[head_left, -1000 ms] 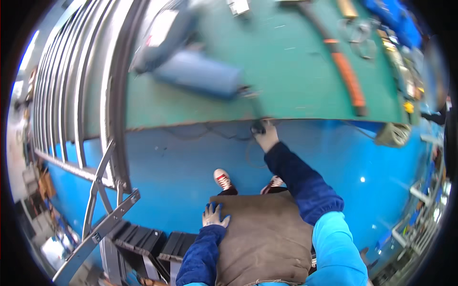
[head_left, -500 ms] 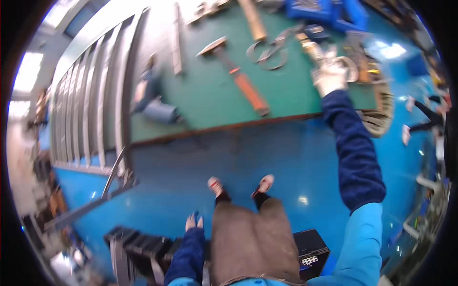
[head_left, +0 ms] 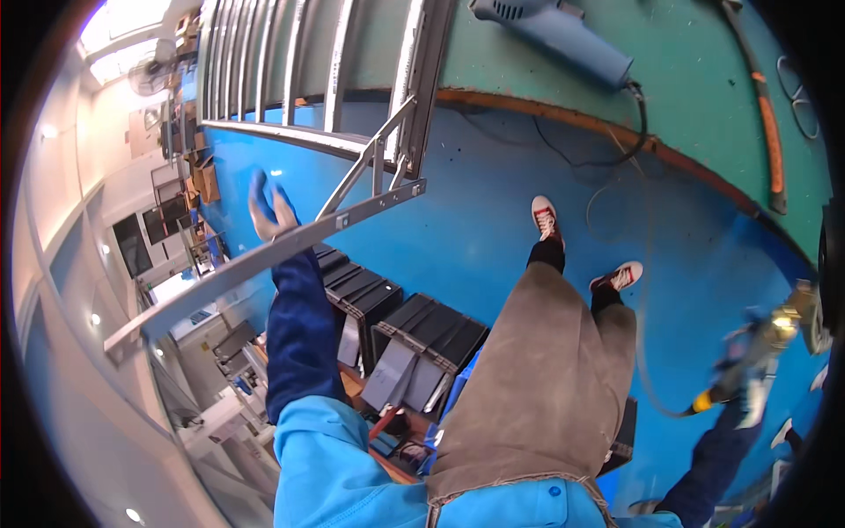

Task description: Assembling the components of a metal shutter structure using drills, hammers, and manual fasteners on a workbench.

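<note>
On the right, my right hand, blurred by motion, is closed round an angle grinder. The grinder has a brass-coloured head, a disc at its far end and a yellow-and-black cable end, and it is held over the blue floor beyond the table's edge. My left hand reaches out at the left with its fingers apart and blue at the tip. A long flat metal bar crosses in front of its wrist; whether the hand touches it I cannot tell. That bar joins by struts to a slatted metal frame on the table.
A blue-grey corded power tool and an orange-handled hammer lie on the green table. Black bins stand on the floor beside my legs. A thin hose or cable trails from the grinder across the floor.
My view has swung left. My right hand has come off the table with the angle grinder, moving down and right. My left hand has risen from beside my legs towards the metal bar.
</note>
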`<state>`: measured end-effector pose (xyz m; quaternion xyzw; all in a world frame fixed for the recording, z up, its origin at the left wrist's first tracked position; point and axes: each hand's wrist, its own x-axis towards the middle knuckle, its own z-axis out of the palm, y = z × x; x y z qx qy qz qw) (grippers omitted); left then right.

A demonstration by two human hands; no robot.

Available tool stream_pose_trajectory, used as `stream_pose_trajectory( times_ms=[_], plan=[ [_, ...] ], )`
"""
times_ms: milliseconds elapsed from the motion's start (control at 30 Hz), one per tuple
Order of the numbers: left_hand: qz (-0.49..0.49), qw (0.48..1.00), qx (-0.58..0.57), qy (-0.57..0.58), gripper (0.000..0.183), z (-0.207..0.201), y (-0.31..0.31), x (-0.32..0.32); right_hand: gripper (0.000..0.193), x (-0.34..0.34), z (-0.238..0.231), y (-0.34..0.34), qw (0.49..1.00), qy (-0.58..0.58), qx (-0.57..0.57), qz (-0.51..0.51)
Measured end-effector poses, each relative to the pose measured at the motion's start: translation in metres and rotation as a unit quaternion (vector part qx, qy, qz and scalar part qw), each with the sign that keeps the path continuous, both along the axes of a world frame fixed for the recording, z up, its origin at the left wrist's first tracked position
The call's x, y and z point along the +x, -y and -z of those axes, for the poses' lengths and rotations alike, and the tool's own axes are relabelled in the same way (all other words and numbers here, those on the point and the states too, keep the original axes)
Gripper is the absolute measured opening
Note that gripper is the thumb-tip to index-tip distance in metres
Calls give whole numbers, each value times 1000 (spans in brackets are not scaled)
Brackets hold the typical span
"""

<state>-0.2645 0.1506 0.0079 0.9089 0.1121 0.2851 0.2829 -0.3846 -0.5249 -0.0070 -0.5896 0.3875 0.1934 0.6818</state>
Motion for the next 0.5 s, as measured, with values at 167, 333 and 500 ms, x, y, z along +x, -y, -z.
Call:
stream_pose_trajectory(
  times_ms=[167,333,500],
  plan=[
    [231,961,-110,-101,48,14,67,139,82,1,41,-154,902,-84,401,-136],
    [408,896,-110,-137,62,54,141,191,79,45,48,-239,893,173,5,-415],
    [395,890,-132,-188,66,81,150,203,89,87,44,-258,762,218,-187,-580]
  ],
)
